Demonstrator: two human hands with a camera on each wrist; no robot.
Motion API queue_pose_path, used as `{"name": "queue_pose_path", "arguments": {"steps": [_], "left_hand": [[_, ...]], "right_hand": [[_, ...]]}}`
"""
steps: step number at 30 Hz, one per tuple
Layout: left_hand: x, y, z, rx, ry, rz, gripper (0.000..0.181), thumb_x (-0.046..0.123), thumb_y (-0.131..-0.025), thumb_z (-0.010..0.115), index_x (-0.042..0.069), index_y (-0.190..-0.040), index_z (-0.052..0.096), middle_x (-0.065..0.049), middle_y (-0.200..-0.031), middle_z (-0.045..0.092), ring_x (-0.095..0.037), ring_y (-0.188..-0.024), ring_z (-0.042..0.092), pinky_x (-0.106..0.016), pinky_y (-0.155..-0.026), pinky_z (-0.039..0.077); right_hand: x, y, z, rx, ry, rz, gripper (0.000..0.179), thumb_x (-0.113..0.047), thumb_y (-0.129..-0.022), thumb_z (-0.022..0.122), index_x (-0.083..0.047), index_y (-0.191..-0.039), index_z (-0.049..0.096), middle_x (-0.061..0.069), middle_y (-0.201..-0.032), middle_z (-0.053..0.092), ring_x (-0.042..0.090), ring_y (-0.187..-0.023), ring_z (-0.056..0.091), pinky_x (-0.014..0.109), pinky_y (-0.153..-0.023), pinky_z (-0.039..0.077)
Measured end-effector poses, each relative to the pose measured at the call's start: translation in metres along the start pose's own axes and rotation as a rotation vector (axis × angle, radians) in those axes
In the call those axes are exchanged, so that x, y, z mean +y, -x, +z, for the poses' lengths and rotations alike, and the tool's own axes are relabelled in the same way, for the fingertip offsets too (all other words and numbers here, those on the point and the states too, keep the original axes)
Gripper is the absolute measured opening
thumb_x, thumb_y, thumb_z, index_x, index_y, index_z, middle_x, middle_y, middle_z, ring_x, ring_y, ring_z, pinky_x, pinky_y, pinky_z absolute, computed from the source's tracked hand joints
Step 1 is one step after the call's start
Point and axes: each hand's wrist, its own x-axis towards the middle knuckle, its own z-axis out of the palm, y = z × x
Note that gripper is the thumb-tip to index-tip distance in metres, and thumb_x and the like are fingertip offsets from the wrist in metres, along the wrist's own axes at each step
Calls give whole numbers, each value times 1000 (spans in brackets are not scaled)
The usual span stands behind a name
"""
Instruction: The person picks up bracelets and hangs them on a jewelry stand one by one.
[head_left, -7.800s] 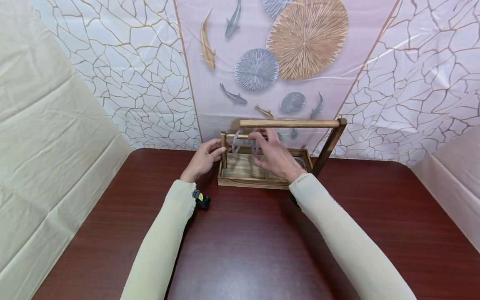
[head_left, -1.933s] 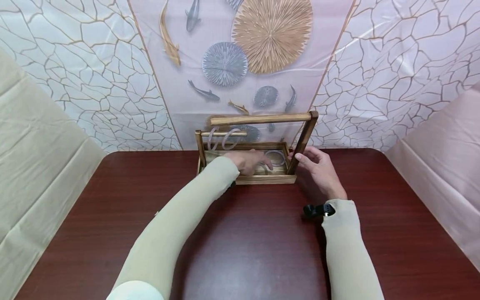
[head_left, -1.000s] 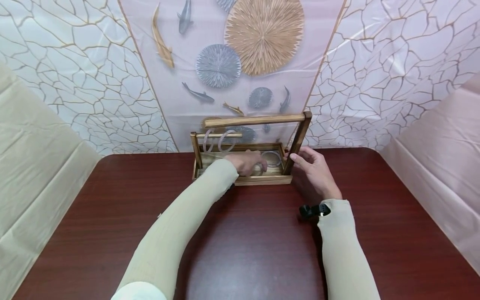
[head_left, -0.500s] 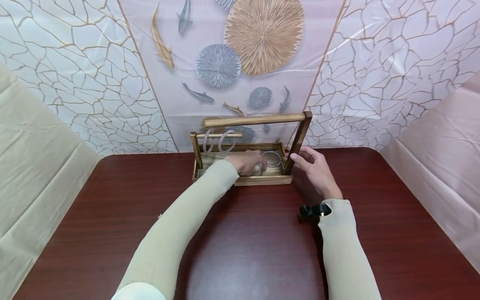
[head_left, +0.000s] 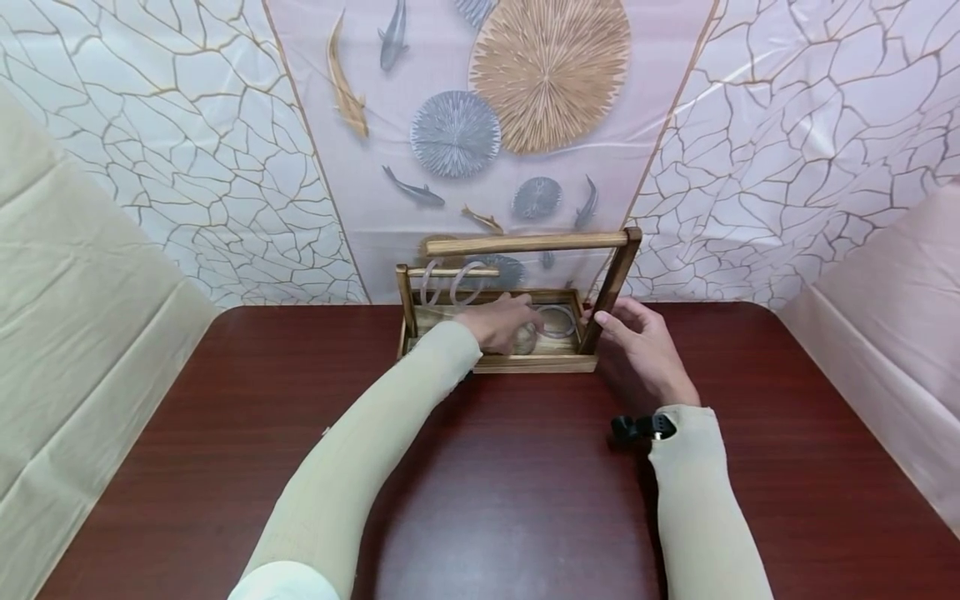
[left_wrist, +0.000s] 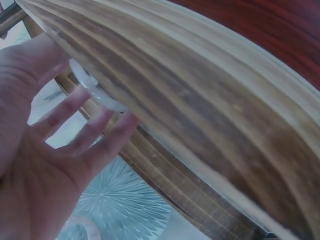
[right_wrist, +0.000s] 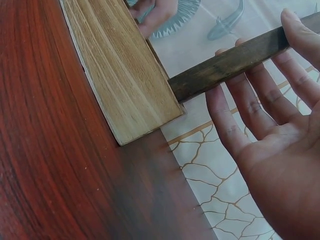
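A wooden rack [head_left: 540,364] with a shallow tray base and two raised bars stands near the back of the table. My left hand [head_left: 495,323] reaches over its front wall and holds a pale, see-through bangle [head_left: 526,338] inside the tray; in the left wrist view the fingertips lie against the bangle [left_wrist: 97,90], partly hidden by the wall. Another bangle [head_left: 557,321] lies flat at the tray's right end. Two more bangles [head_left: 467,283] hang on the lower bar [head_left: 487,272]. My right hand [head_left: 647,346] grips the dark right post [right_wrist: 225,70], thumb in front, fingers behind.
The higher bar [head_left: 525,243] runs above the tray from the right post. Close behind the rack hangs a patterned cloth backdrop [head_left: 367,200]. The dark red tabletop [head_left: 525,475] spreads in front, with pale cloth [head_left: 67,333] at the sides.
Earlier the right hand held a bangle by the lower bar and the left held its post. Hands have swapped sides; two bangles hang there. Just now the left fingers have shifted with the tray bangle.
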Motion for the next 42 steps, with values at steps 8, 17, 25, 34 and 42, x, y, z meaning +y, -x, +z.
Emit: {"name": "queue_pose_path", "arguments": {"steps": [8, 17, 25, 34, 42], "left_hand": [[-6, -2, 3, 87, -51, -31, 71, 2, -78, 79, 28, -140, 60, -8, -169, 23, -39, -150, 30, -47, -96, 55], [-1, -8, 4, 146, -89, -16, 67, 12, -77, 85, 25, -138, 60, -6, -166, 28, -46, -152, 25, -47, -89, 60], [3, -4, 2, 214, -176, 54, 56, 13, -77, 86, 22, -128, 64, -3, -143, 45, -30, -134, 41, -36, -83, 59], [1, -1, 4, 243, -244, 70, 66, 18, -80, 86, 22, -140, 58, -7, -151, 42, -29, -135, 42, -37, -87, 58], [2, 1, 5, 282, -325, 104, 67, 19, -80, 83, 21, -141, 57, -7, -145, 44, -27, -128, 44, -36, -87, 55]], "right_hand": [[-1, -1, -1, 7, 2, -4, 42, -26, -99, 69, 5, -126, 60, -2, -109, 74, 5, -101, 71, 20, -87, 58], [1, 0, -1, 7, -4, 6, 24, -27, -99, 69, -13, -117, 67, 6, -115, 74, 5, -101, 71, 19, -87, 58], [0, 0, -1, 7, -17, 5, 30, -25, -98, 69, -7, -121, 65, 2, -112, 73, 5, -100, 70, 19, -85, 58], [1, -1, -1, 11, -13, -2, 24, -24, -99, 68, -11, -119, 67, -4, -109, 74, 5, -100, 70, 20, -86, 58], [1, 0, -1, 3, -21, -14, 22, -24, -99, 68, -12, -117, 67, -5, -108, 74, 5, -100, 71, 20, -85, 59]]}}
